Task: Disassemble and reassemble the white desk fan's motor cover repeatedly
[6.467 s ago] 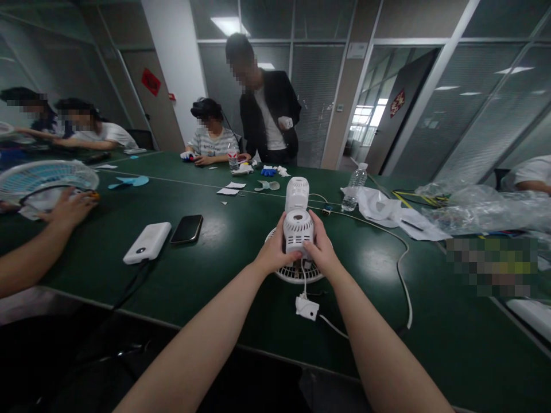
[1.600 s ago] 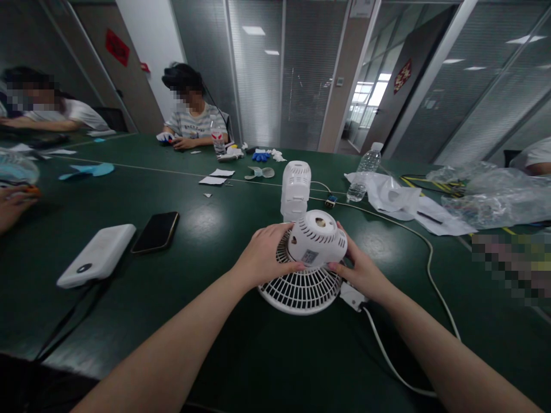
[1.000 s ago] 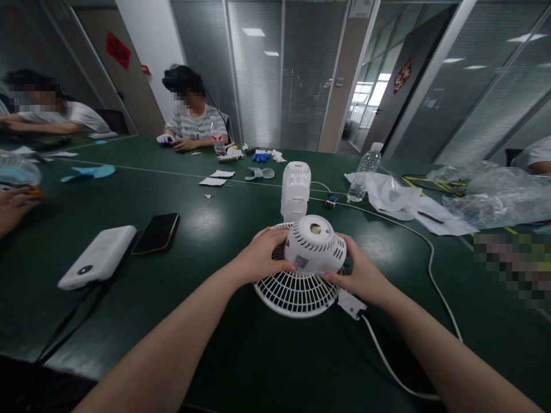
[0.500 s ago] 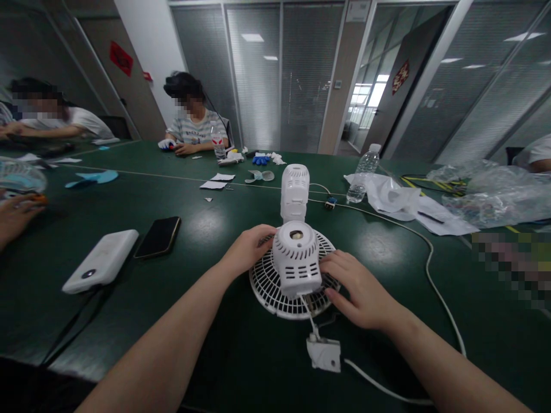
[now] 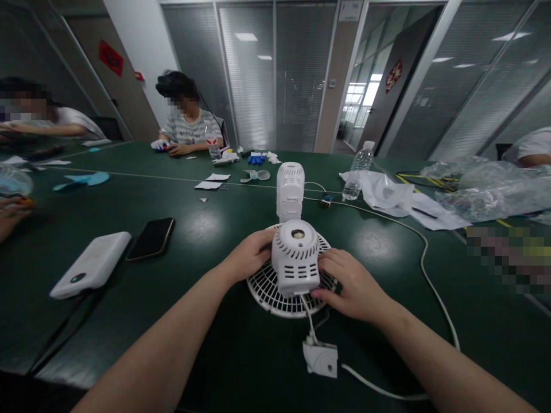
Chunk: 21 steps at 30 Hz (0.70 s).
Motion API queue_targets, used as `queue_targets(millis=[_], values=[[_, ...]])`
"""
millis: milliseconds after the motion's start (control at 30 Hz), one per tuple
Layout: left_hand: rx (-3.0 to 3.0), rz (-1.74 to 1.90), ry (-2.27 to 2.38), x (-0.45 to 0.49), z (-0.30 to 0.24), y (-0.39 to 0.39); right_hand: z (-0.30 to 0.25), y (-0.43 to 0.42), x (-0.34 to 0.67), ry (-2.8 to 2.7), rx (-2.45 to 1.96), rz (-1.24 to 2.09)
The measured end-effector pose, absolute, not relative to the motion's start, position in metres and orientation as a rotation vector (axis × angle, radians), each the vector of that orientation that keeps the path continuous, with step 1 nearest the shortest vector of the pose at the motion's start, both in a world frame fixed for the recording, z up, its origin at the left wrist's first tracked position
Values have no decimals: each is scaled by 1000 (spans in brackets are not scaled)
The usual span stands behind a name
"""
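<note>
A white fan motor housing point(image 5: 296, 261) with vent slots and a round hole in its top sits over a white round fan grille point(image 5: 266, 293). My left hand point(image 5: 247, 257) holds the housing's left side, its fingertips partly hidden behind it. On the opposite side my right hand point(image 5: 350, 285) grips the housing, thumb at the lower front edge. Behind stands another white slotted fan part point(image 5: 290, 189); how it joins the housing is hard to see. A wire runs from the housing down to a small white plastic piece point(image 5: 321, 358) near me.
Left of me lie a white power bank point(image 5: 92, 264) and a black phone point(image 5: 151, 238). A clear bottle point(image 5: 359, 171), white paper point(image 5: 385, 192) and plastic wrapping point(image 5: 495, 186) are at the right. A white cable point(image 5: 426, 264) curves around my right arm. Other people sit around the table.
My right thumb has moved left onto the housing's lower front edge. Both hands stay at the housing, and the whole view has shifted slightly.
</note>
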<state>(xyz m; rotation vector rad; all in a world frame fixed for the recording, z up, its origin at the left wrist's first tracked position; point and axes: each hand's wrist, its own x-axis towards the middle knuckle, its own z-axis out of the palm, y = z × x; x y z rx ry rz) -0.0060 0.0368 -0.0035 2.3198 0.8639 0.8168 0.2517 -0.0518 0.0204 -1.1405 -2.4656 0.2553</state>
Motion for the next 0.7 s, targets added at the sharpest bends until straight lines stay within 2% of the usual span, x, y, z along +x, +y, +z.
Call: queue_targets(millis=[233, 400, 567, 700], values=[[2531, 729, 1105, -14, 10, 35, 12, -37, 272, -2304, -1211, 217], [2512, 770, 976, -16, 13, 32, 9, -32, 282, -2078, -1302, 197], [2548, 572, 914, -9, 11, 28, 10, -43, 267, -1988, -1218, 322], [2591, 615, 1007, -3, 12, 25, 9, -47, 252, -1991, -1423, 410]])
